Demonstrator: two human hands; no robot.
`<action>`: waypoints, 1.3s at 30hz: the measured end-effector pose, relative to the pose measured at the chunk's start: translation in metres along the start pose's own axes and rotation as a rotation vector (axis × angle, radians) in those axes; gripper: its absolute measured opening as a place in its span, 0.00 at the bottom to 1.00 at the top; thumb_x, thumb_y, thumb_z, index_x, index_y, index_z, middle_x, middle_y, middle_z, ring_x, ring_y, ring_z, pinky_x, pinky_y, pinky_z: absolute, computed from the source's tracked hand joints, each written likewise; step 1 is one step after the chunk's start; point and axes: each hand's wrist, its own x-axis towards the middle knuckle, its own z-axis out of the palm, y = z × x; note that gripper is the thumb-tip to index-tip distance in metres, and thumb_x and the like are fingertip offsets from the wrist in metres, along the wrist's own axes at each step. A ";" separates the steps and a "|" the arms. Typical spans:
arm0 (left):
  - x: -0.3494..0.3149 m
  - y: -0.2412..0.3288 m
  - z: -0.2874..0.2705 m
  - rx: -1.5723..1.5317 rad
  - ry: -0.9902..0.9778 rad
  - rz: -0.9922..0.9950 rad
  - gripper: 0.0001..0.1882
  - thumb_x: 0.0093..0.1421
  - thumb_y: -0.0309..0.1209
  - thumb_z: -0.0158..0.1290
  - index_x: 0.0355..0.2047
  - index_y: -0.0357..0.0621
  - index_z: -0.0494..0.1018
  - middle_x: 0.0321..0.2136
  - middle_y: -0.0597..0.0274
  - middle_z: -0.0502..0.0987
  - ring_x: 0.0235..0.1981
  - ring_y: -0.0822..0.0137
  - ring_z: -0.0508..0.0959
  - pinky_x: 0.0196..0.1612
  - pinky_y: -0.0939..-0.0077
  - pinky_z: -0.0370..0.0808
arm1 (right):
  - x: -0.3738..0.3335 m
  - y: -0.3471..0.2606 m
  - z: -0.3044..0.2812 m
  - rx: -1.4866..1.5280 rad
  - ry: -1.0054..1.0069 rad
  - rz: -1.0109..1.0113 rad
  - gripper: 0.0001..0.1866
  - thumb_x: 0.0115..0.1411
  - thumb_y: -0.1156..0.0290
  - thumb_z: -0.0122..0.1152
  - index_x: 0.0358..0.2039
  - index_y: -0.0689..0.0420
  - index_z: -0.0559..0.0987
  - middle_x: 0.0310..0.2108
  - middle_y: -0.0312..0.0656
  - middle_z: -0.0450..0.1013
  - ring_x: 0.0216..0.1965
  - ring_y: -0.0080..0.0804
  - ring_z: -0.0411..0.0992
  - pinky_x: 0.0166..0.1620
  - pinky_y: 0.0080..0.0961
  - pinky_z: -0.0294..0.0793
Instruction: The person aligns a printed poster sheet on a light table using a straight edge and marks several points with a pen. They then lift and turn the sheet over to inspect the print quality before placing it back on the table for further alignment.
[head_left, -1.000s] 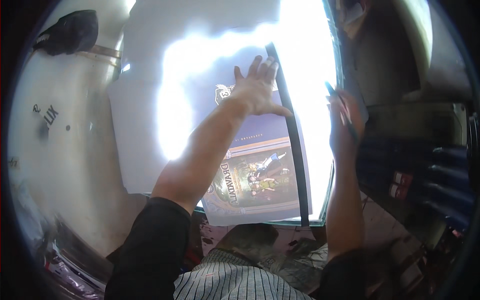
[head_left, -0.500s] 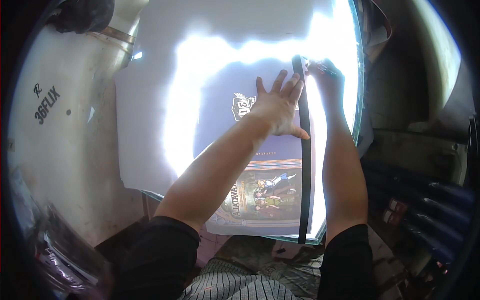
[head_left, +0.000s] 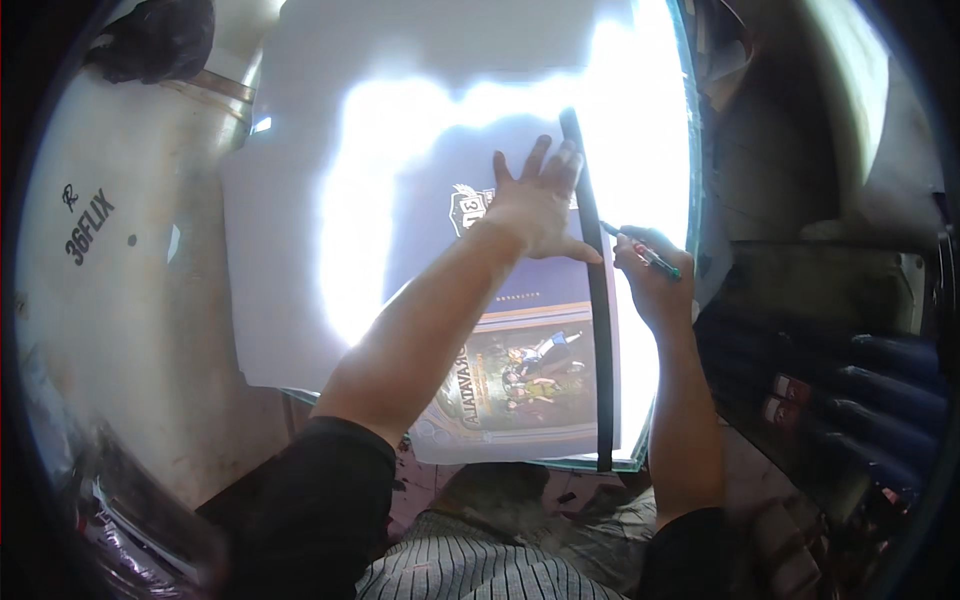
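Observation:
Spread with fingers wide, my left hand [head_left: 538, 212] presses down on a blue-purple printed sheet [head_left: 420, 235] and along the left side of a long black ruler [head_left: 602, 370]. The sheet has a white emblem, partly under my hand, and a picture of several figures at its near end. To the right of the ruler, my right hand [head_left: 662, 298] is closed around a slim pen [head_left: 658, 263] with a green end. Its tip points to the ruler's right edge; whether it touches the sheet I cannot tell.
The sheet lies on a brightly lit glass-topped table [head_left: 693, 140], with larger white sheets [head_left: 275, 260] to the left. A pale panel [head_left: 100, 330] stands at far left, below a black bag [head_left: 155, 40]. Dark blue rolls [head_left: 880, 400] lie at lower right.
My right hand with the pen has come toward me along the ruler's right edge, from its far end to about mid-length. My left hand stays on the sheet; the view has shifted slightly.

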 end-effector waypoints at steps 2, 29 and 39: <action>0.000 -0.002 0.006 -0.008 -0.005 0.001 0.74 0.41 0.77 0.58 0.74 0.44 0.37 0.75 0.57 0.38 0.76 0.54 0.33 0.72 0.32 0.39 | 0.001 -0.001 0.001 0.026 -0.015 0.044 0.11 0.58 0.68 0.65 0.38 0.62 0.83 0.26 0.45 0.80 0.27 0.26 0.79 0.32 0.26 0.77; 0.005 0.005 0.009 -0.001 -0.058 0.021 0.72 0.45 0.77 0.54 0.74 0.46 0.34 0.76 0.61 0.36 0.76 0.54 0.32 0.71 0.30 0.38 | 0.094 -0.003 0.002 -0.062 -0.119 -0.081 0.11 0.57 0.67 0.66 0.35 0.62 0.82 0.28 0.38 0.80 0.28 0.22 0.77 0.33 0.21 0.75; 0.013 -0.002 0.014 0.001 0.076 -0.033 0.75 0.38 0.75 0.62 0.74 0.48 0.36 0.75 0.56 0.38 0.76 0.55 0.33 0.72 0.34 0.35 | -0.238 -0.027 -0.096 -0.227 -0.282 0.225 0.07 0.57 0.73 0.64 0.34 0.62 0.83 0.29 0.51 0.80 0.29 0.36 0.81 0.34 0.31 0.77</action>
